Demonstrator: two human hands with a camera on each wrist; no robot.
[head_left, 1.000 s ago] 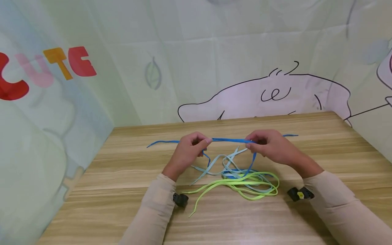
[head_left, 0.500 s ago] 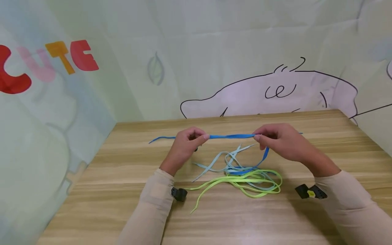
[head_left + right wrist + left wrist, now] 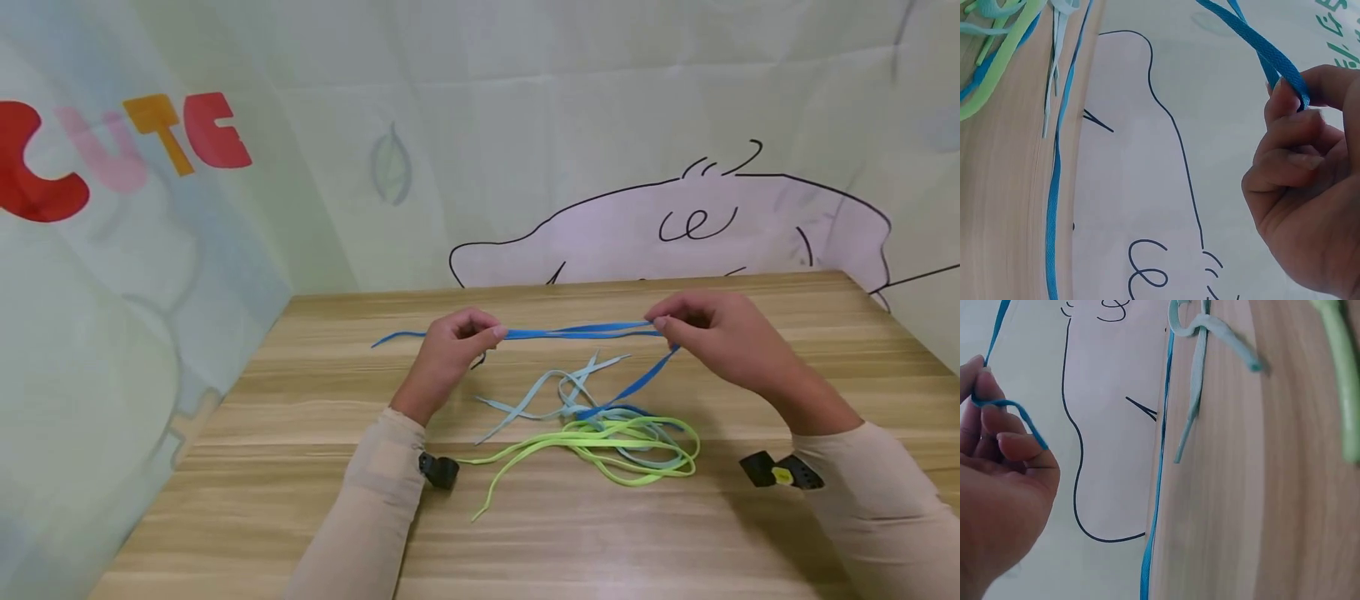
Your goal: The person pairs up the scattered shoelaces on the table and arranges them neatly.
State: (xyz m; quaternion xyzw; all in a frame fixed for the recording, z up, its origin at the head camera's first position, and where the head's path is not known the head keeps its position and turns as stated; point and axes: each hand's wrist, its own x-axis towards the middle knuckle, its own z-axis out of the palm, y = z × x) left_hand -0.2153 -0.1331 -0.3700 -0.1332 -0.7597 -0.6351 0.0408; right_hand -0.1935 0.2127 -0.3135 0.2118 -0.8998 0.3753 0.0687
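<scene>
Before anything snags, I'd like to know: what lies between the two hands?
In the head view, two strands of blue lace span the stretch from left hand to right hand.

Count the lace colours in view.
3: blue lace, pinched by the left hand and right hand; pale blue lace and green lace, tangled on the table. Others may be hidden.

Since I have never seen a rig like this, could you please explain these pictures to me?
There is no machine, just a person's bare left hand and right hand. The wide picture looks down from a camera worn on the head; the two closer ones come from cameras worn on each wrist. Both hands pinch a blue lace between them. On the wooden table lie pale blue lace and yellow-green lace in a loose heap; another strand of blue lace lies beyond it.
</scene>
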